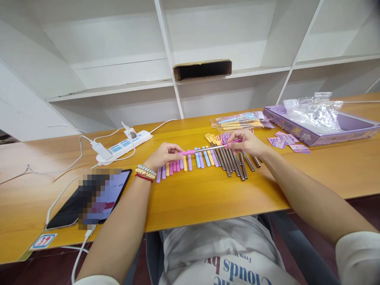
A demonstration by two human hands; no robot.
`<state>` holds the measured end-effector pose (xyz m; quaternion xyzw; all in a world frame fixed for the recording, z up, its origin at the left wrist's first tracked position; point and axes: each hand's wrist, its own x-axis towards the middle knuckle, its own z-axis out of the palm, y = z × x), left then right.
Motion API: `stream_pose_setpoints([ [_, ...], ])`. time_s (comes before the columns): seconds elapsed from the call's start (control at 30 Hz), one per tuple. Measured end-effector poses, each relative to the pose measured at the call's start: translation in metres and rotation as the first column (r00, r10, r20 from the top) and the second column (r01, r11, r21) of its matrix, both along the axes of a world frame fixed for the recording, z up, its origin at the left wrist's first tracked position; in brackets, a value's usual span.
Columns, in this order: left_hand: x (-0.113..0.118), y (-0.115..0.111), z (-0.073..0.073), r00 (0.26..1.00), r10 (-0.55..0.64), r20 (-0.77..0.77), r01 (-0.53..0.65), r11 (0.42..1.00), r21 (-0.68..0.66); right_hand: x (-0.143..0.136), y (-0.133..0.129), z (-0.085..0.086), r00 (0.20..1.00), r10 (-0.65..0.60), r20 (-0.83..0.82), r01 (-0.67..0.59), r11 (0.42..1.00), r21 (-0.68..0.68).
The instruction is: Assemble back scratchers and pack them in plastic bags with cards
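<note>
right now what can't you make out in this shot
- Head view: the screen of the black tablet is partly pixelated.
- The far end of the pink-handled metal utensil is hidden in the right hand; the left hand covers its handle tip.
- What lies in the purple cardboard tray is masked by crumpled clear plastic.
- Purple paper slips: print too small to read.

Worktop (208, 198): orange-yellow wood grain, set against white shelving. Directly under both hands, a row of forks (204, 158) with pastel handles lies on it, steel ends toward the right hand (246, 143). Beyond the right hand: a clear bag of forks (237, 120). Further right of it: small purple cards (286, 141) and a purple tray (341, 128) with crumpled plastic. Left of the left hand (164, 155): a white power strip (126, 145) with cables; nearer the body, a phone (92, 200).
</note>
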<state>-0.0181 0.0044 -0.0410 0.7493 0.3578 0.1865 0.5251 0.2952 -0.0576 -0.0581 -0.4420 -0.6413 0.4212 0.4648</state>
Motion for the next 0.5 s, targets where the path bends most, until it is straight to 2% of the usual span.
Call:
stream_pose_setpoints([
  [0.07, 0.001, -0.003, 0.002, 1.0, -0.017, 0.016, 0.018, 0.999, -0.047, -0.004, -0.002, -0.002, 1.0, 0.026, -0.012, -0.026, 1.0, -0.007],
  [0.17, 0.003, -0.004, 0.001, 1.0, -0.01, 0.009, 0.01, 0.999, -0.034, -0.009, -0.002, -0.006, 0.998, 0.058, -0.009, -0.058, 0.998, -0.022],
  [0.33, 0.008, -0.006, -0.003, 0.999, 0.032, -0.044, -0.03, 0.999, 0.035, -0.014, -0.001, -0.011, 0.999, -0.038, 0.014, 0.039, 0.999, -0.019],
  [0.5, 0.016, -0.01, -0.006, 0.997, 0.079, -0.018, -0.078, 0.995, 0.057, -0.019, -0.001, -0.013, 0.998, -0.058, -0.034, 0.056, 0.998, -0.036],
])
